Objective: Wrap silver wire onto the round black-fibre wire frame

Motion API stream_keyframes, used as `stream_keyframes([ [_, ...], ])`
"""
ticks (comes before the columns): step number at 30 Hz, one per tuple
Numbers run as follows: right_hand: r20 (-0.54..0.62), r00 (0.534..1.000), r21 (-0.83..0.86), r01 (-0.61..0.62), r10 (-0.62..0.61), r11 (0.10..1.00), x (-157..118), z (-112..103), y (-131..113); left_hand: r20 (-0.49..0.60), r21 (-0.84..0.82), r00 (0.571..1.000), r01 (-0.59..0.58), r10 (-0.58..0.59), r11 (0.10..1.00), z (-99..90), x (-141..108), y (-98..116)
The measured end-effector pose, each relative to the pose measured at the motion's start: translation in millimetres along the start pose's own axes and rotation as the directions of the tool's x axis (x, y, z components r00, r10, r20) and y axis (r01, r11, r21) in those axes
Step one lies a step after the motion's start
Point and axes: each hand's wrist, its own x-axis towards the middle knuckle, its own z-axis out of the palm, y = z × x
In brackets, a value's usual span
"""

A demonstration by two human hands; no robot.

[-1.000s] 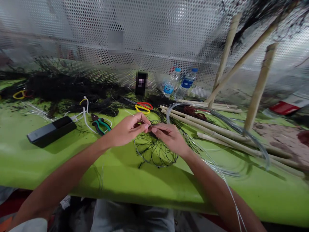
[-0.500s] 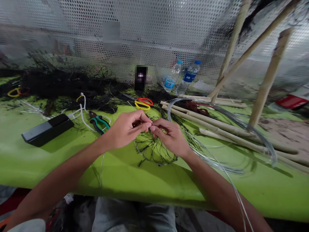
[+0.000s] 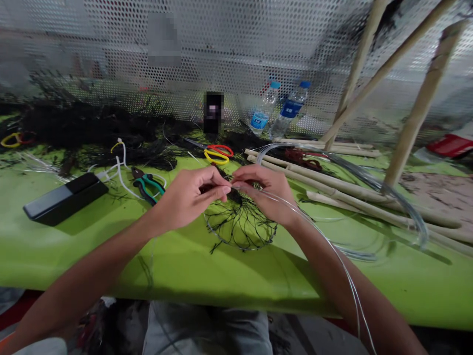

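Note:
My left hand (image 3: 194, 196) is closed in a pinch, its thumb and forefinger tips meeting those of my right hand (image 3: 265, 191). Between my right thumb and fingers runs a thin, clear-silvery wire (image 3: 308, 217), whose strands pass over the right wrist and down along the forearm. At the touching fingertips the wire enters the left pinch; its end there is hidden. Just below both hands lies a round black net (image 3: 240, 224) with open mesh, edged by a thin ring. Its gathered dark top sits right under the fingers.
Green-and-black pliers (image 3: 148, 186), a black power bank (image 3: 66, 199) with white cable, and red-and-yellow scissors (image 3: 216, 154) lie left and ahead. Bamboo poles (image 3: 332, 187) and a wire coil (image 3: 354, 172) occupy the right. Two water bottles (image 3: 260, 116) and a phone (image 3: 213, 121) stand behind.
The wire strands that hung right of my forearm now run from my right fingers across the wrist. My right hand has turned slightly and shows more of the net's gathered top.

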Motion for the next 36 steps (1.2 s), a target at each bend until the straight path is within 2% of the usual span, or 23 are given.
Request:
stream_keyframes([
  [3, 0.11, 0.987, 0.284, -0.147, 0.12, 0.948, 4.0, -3.2, 2.0, -0.006, 0.126, 1.0, -0.02, 0.021, 0.992, 5.6, -2.6, -3.4],
  [5, 0.198, 0.967, 0.349, -0.225, 0.163, 0.91, 8.2, -9.2, 1.0, 0.01, 0.219, 0.998, -0.063, 0.063, 0.974, 11.1, -5.4, -8.7],
  [9, 0.378, 0.901, 0.256, -0.322, 0.212, 0.912, 10.1, -15.5, -5.4, 0.101, 0.41, 0.989, -0.14, 0.107, 0.901, 22.1, -12.2, -23.6],
  [11, 0.367, 0.901, 0.185, -0.314, 0.231, 0.931, 5.9, -11.4, -7.6, 0.133, 0.492, 0.986, -0.15, 0.096, 0.858, 25.4, -14.1, -29.6],
  [13, 0.265, 0.927, 0.148, -0.311, 0.265, 0.939, 0.2, -4.2, -8.1, 0.144, 0.518, 0.987, -0.14, 0.076, 0.844, 26.7, -14.3, -33.1],
  [16, 0.11, 0.944, 0.204, -0.327, 0.31, 0.923, -6.2, 5.1, -6.3, 0.147, 0.474, 0.988, -0.114, 0.049, 0.873, 26.1, -12.7, -34.5],
  [19, 0.063, 0.946, 0.24, -0.323, 0.317, 0.916, -7.2, 8.7, -4.5, 0.124, 0.409, 0.992, -0.062, 0.012, 0.91, 25.3, -9.9, -34.3],
  [23, 0.006, 0.957, 0.093, -0.289, 0.29, 0.953, -8.5, 13.2, -8.0, 0.107, 0.28, 0.989, 0.064, -0.097, 0.958, 23.7, -3.9, -34.3],
  [26, -0.054, 0.973, -0.075, -0.227, 0.223, 0.971, -14.0, 19.1, -13.8, 0.143, 0.148, 0.973, 0.158, -0.179, 0.976, 20.1, 1.2, -36.1],
  [28, -0.075, 0.983, -0.132, -0.176, 0.168, 0.975, -17.6, 20.1, -16.9, 0.156, 0.047, 0.969, 0.188, -0.193, 0.981, 16.9, 3.4, -38.0],
  [30, -0.029, 0.991, -0.131, -0.131, 0.128, 0.983, -18.8, 16.4, -18.4, 0.149, 0.004, 0.97, 0.194, -0.193, 0.981, 13.9, 4.3, -39.6],
  [33, 0.141, 0.985, -0.059, -0.09, 0.098, 0.994, -13.9, 4.5, -17.9, 0.134, 0.023, 0.975, 0.176, -0.178, 0.984, 10.4, 4.0, -38.5],
  [36, 0.248, 0.957, 0.129, -0.189, 0.153, 0.974, -1.3, -5.9, -15.1, 0.11, 0.04, 0.985, 0.133, -0.136, 0.99, 8.2, 2.9, -32.0],
])
